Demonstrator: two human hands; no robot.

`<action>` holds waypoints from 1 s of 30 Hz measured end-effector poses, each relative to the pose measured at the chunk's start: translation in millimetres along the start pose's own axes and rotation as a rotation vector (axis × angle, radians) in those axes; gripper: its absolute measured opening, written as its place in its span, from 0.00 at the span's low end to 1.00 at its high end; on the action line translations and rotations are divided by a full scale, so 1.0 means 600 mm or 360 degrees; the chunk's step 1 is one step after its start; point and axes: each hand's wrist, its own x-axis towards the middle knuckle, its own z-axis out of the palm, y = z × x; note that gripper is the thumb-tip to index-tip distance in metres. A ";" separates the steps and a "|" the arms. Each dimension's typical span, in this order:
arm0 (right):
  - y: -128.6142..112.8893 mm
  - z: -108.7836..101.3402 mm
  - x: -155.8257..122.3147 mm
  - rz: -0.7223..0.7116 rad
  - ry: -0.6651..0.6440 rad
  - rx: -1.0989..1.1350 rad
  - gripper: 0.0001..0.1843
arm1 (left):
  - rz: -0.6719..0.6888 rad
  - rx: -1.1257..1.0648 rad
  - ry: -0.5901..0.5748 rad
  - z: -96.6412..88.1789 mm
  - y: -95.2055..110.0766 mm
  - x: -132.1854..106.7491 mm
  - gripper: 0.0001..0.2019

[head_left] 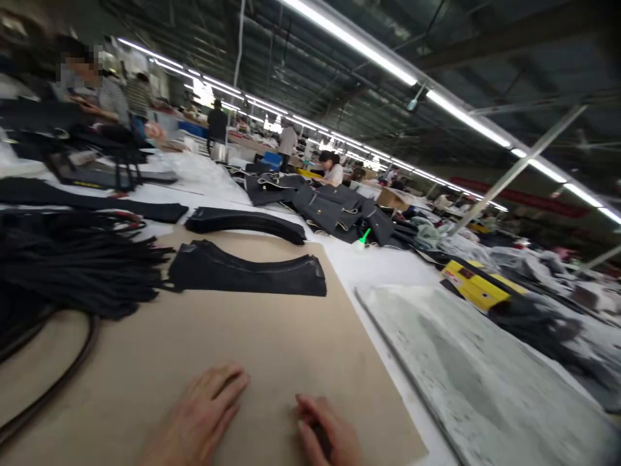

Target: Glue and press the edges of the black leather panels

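My left hand (201,414) lies flat on a brown cardboard sheet (272,336) at the bottom of the view, fingers stretched out, holding nothing. Just to its right, my right hand (327,433) rests on the same sheet with its fingers curled under; something dark shows beneath them, too small to name. Farther up the cardboard lies a curved black fabric piece (247,270). A similar curved stack (245,223) sits beyond it on the white table.
A heap of black strips (72,265) covers the left side. A grey speckled slab (475,375) lies at the right, with a yellow box (473,285) and dark garments (334,210) beyond. A green-capped bottle (361,241) stands mid-table. Other people work in the background.
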 end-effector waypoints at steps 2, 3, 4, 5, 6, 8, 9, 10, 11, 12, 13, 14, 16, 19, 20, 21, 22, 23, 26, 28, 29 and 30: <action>-0.002 -0.008 0.010 -0.0120 -0.0121 -0.0105 0.15 | -0.0053 -0.0112 -0.0056 -0.033 0.020 0.017 0.17; -0.005 -0.012 0.024 -0.0185 -0.0189 -0.0161 0.15 | -0.0092 -0.0142 -0.0006 -0.049 0.023 0.035 0.18; -0.009 -0.014 0.042 -0.0248 -0.0225 -0.0221 0.16 | -0.0095 -0.0158 0.0063 -0.065 0.021 0.059 0.18; -0.015 -0.015 0.065 -0.0313 -0.0233 -0.0281 0.16 | -0.0098 -0.0148 0.0173 -0.081 0.015 0.087 0.18; -0.022 -0.016 0.091 -0.0374 -0.0214 -0.0333 0.17 | -0.0104 -0.0113 0.0283 -0.095 0.006 0.118 0.17; -0.040 -0.012 0.154 -0.0482 -0.0164 -0.0418 0.18 | -0.0104 -0.0008 0.0432 -0.119 -0.015 0.182 0.16; -0.047 -0.009 0.190 -0.0537 -0.0164 -0.0452 0.18 | -0.0105 0.0037 0.0472 -0.127 -0.025 0.212 0.16; -0.053 -0.005 0.229 -0.0588 -0.0172 -0.0484 0.18 | -0.0112 0.0080 0.0500 -0.131 -0.034 0.237 0.16; -0.055 0.000 0.270 -0.0633 -0.0182 -0.0522 0.18 | -0.0126 0.0119 0.0521 -0.131 -0.042 0.257 0.16; -0.053 0.005 0.311 -0.0672 -0.0188 -0.0574 0.18 | -0.0145 0.0155 0.0532 -0.127 -0.051 0.272 0.16; -0.047 0.012 0.352 -0.0710 -0.0185 -0.0641 0.17 | -0.0172 0.0191 0.0541 -0.119 -0.059 0.281 0.16; -0.037 0.020 0.391 -0.0742 -0.0179 -0.0712 0.16 | -0.0201 0.0227 0.0546 -0.107 -0.066 0.285 0.16; -0.008 0.038 0.457 -0.0794 -0.0182 -0.0817 0.16 | -0.0240 0.0299 0.0522 -0.079 -0.078 0.282 0.16; 0.037 0.065 0.516 -0.0898 -0.0313 -0.0863 0.15 | -0.0221 0.0397 0.0387 -0.044 -0.088 0.274 0.18; 0.046 0.071 0.526 -0.0930 -0.0364 -0.0871 0.15 | -0.0196 0.0418 0.0333 -0.038 -0.089 0.273 0.18; 0.052 0.077 0.532 -0.0951 -0.0403 -0.0889 0.15 | -0.0173 0.0429 0.0289 -0.036 -0.089 0.275 0.18; 0.053 0.080 0.535 -0.0951 -0.0430 -0.0908 0.14 | -0.0156 0.0434 0.0261 -0.036 -0.090 0.277 0.18; 0.051 0.083 0.536 -0.0931 -0.0445 -0.0923 0.14 | -0.0145 0.0436 0.0249 -0.037 -0.090 0.281 0.18; 0.034 0.083 0.537 -0.0854 -0.0487 -0.0938 0.11 | -0.0133 0.0429 0.0263 -0.041 -0.091 0.287 0.18; 0.022 0.080 0.538 -0.0836 -0.0491 -0.0942 0.10 | -0.0114 0.0417 0.0288 -0.041 -0.091 0.287 0.19; 0.017 0.079 0.539 -0.0832 -0.0488 -0.0947 0.10 | -0.0110 0.0409 0.0314 -0.041 -0.091 0.286 0.19; 0.013 0.078 0.539 -0.0832 -0.0486 -0.0955 0.09 | -0.0110 0.0400 0.0351 -0.041 -0.091 0.285 0.19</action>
